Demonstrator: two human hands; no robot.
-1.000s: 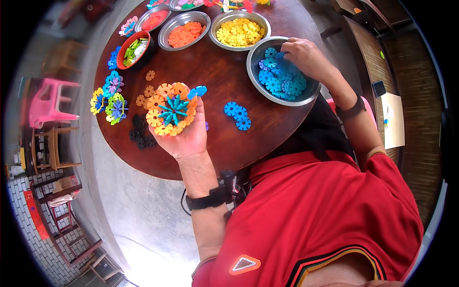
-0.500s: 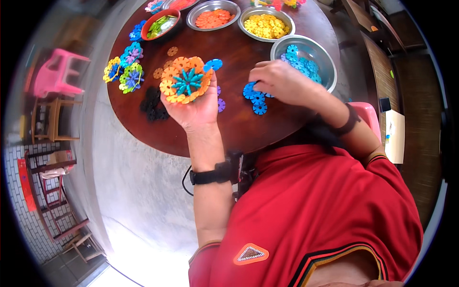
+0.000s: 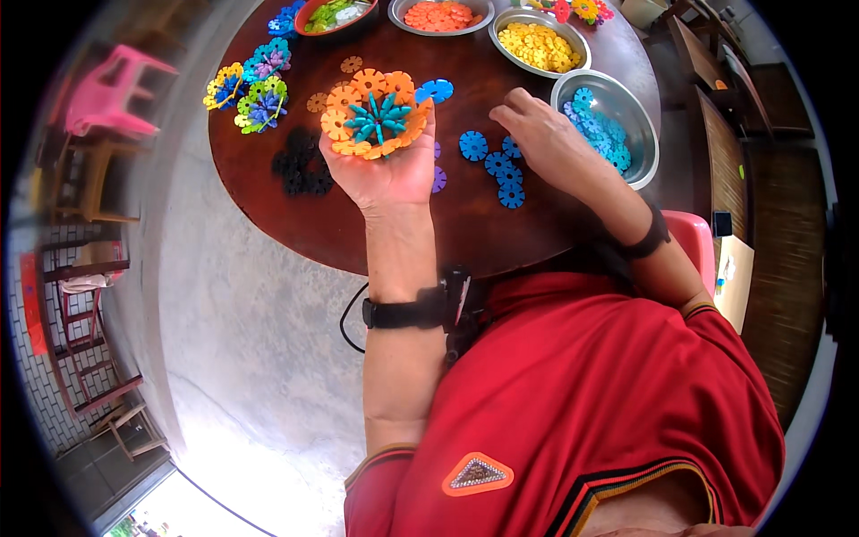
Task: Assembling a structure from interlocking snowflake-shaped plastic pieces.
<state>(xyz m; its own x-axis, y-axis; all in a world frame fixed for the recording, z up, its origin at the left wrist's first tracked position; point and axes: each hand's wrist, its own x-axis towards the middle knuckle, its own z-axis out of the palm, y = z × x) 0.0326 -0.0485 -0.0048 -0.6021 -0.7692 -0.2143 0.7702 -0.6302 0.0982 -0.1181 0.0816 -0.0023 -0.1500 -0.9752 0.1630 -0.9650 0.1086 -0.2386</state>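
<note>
My left hand (image 3: 389,179) holds up a flower (image 3: 380,115) built of orange slotted plastic discs with a teal spiky centre. Its fingers curl behind the flower and are mostly hidden. At the flower's upper right edge is a blue disc (image 3: 436,90); whether it is joined on, I cannot tell. My right hand (image 3: 550,134) hovers over the table just left of the metal bowl of light blue discs (image 3: 595,125). Its fingers are bent together, and anything pinched in them is hidden. Several loose blue discs (image 3: 498,164) lie below it, one partly covered by the hand.
On the round brown table (image 3: 412,242) lie black discs (image 3: 300,166), purple discs (image 3: 438,179) and orange discs (image 3: 352,64). Finished flowers (image 3: 262,106) stand at the left edge. Bowls of yellow discs (image 3: 540,46), orange discs (image 3: 440,15) and green pieces (image 3: 335,13) line the far side.
My right hand has lifted away from the loose blue discs, uncovering more of them. My left hand still holds the flower, now tipped a little. The whole view has shifted slightly.
</note>
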